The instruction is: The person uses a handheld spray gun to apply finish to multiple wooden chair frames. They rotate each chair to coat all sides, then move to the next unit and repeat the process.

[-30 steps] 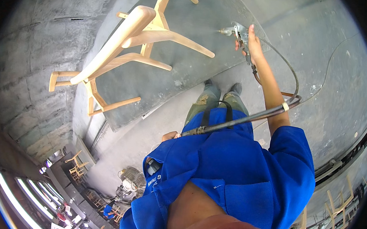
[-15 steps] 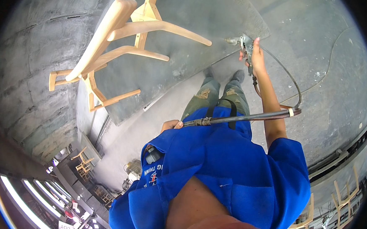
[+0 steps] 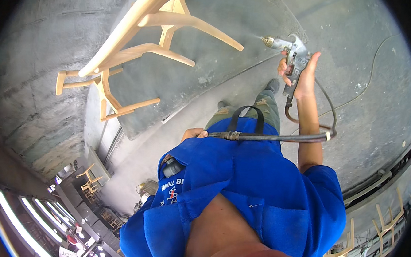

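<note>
Grey dusty concrete floor (image 3: 380, 115), stacked wooden chair frames (image 3: 89, 182) at edges, bright windows (image 3: 30, 221)

Blue short-sleeved shirt (image 3: 258, 188), worn greenish trousers (image 3: 267, 111)

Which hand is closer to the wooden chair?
Right. The right hand holds the spray gun just beside the wooden chair; the left hand grips the hose by the waist.

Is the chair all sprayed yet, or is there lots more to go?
Not done yet. The right hand holds the spray gun, and a thin mist is leaving its nozzle toward the wooden chair. The left hand holds the hose at the waist. The chair looks like pale bare wood all over, and no coated part can be told apart, so how much is left cannot be judged.
</note>
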`<state>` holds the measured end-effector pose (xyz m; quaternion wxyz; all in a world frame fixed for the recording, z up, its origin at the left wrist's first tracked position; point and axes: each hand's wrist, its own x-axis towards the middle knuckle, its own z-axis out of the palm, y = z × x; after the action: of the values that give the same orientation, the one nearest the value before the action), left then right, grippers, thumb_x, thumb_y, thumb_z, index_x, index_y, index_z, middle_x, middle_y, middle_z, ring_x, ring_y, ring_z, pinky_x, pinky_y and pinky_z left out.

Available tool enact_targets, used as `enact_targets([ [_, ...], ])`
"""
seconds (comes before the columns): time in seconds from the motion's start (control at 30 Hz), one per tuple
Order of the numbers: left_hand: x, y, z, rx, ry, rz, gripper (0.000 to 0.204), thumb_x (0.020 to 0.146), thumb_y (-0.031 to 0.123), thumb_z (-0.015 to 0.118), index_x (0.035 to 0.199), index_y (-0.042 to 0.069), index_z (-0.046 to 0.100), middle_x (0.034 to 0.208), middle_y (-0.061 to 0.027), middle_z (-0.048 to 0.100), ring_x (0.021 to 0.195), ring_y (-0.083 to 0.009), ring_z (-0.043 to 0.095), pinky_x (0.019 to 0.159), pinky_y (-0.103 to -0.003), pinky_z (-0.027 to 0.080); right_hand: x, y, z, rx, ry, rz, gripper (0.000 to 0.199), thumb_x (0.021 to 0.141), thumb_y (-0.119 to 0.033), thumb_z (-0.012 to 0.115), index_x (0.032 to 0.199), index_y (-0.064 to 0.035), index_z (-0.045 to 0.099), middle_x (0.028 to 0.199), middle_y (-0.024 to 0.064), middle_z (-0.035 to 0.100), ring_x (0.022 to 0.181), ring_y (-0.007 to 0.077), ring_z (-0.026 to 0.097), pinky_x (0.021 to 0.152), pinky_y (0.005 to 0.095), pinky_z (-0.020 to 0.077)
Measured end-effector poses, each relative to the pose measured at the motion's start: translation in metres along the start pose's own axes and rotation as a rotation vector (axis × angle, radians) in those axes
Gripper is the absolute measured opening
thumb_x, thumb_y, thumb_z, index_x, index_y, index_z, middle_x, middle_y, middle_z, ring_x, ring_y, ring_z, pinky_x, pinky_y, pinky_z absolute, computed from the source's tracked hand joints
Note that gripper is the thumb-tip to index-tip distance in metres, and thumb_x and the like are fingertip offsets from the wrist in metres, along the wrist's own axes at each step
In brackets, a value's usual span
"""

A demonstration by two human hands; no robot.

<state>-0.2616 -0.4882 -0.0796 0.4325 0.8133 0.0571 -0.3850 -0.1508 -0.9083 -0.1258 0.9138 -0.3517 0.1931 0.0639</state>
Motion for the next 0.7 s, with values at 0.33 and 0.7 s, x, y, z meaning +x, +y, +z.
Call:
enact_targets([
  [0.33,-0.059,-0.113,-0.068,-0.188,0.133,-0.018,0.043,0.097,0.039,0.067,0.066,0.013,0.051,0.065,0.0059,0.047,0.063,-0.0067,0.043,0.054,-0.031,0.032,-0.006,0.18,-0.044,-0.261,0.708,-0.022,0.087,0.092,-0.082,0.027,0.101,-0.0034,0.063,0.07,0.0063,0.063,0.057,0.0175,0.063,0.042,0.0255,0.0365],
  [0.7,-0.151,-0.293,-0.166,-0.354,0.346,0.012,0.052,0.1,0.048,0.059,0.068,0.007,0.053,0.063,0.0052,0.045,0.059,-0.0065,0.041,0.052,-0.026,0.033,0.012,0.32,0.058,-1.692,0.357,-0.212,0.048,0.093,-0.049,0.063,0.111,-0.0043,0.065,0.094,0.0242,0.071,0.091,0.0382,0.07,0.077,0.0463,0.0541],
])
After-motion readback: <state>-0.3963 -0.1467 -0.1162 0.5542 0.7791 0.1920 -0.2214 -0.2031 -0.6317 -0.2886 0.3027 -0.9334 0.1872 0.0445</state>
